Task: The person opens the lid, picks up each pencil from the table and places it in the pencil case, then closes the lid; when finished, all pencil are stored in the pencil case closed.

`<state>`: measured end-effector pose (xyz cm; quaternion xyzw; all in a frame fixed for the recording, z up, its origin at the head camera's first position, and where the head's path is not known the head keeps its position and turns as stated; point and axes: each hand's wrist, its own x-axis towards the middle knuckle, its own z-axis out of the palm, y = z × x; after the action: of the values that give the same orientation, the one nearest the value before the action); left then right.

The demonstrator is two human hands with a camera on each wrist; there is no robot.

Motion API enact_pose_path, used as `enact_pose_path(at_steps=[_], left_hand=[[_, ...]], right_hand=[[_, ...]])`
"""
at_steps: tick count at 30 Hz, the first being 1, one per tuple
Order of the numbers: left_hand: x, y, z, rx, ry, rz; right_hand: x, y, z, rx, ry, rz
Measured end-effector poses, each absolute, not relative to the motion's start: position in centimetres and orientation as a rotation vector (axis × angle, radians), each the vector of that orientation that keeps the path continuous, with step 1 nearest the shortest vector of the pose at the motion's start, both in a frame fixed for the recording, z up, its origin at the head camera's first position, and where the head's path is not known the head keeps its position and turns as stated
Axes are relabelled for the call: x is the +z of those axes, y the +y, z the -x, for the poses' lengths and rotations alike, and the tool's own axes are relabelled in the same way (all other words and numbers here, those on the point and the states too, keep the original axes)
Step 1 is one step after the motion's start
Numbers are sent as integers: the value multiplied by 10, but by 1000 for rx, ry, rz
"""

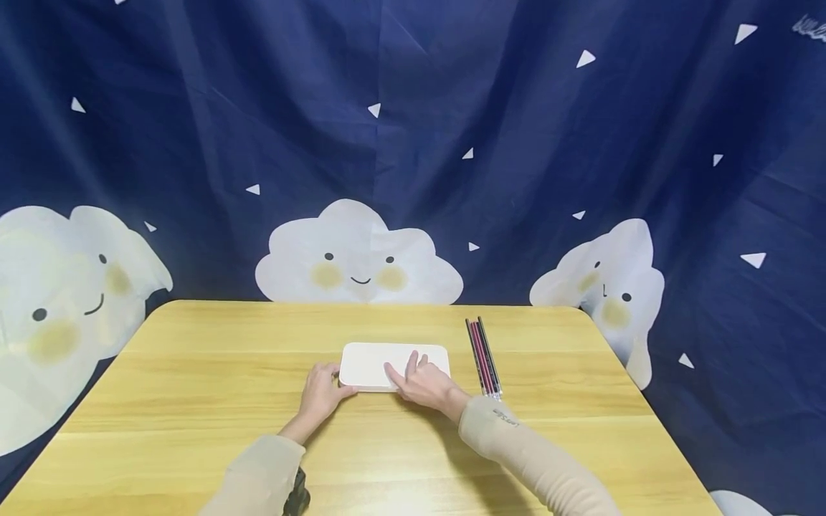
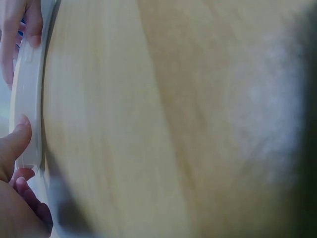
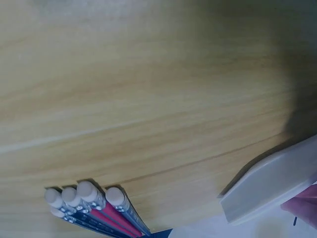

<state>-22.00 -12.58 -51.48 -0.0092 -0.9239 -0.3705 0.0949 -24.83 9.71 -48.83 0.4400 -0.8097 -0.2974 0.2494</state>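
A flat white case (image 1: 371,364) with rounded corners lies shut on the table, its long side facing me. My left hand (image 1: 320,390) grips its left end, the thumb along the front wall and the fingers round the end. In the left wrist view, that thumb lies against the case's pale side wall (image 2: 29,99). Over the right half is my right hand (image 1: 424,382), its fingers extended across the top. One of its fingertips touches the front wall near a small tab (image 2: 28,53) in the left wrist view.
Right of the case lie several pencils (image 1: 484,357), dark and pink, side by side. Their white eraser ends (image 3: 86,191) show in the right wrist view. The wooden table (image 1: 226,401) reaches back to a dark blue curtain (image 1: 413,158) with printed clouds.
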Motion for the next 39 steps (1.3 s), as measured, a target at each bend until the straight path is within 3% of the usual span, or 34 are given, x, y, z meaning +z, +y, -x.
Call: enact_pose_path(at_steps=[39], left_hand=[[-507, -127, 222, -1082, -2710, 0]], right_hand=[[-472, 107, 268, -509, -2237, -1303]])
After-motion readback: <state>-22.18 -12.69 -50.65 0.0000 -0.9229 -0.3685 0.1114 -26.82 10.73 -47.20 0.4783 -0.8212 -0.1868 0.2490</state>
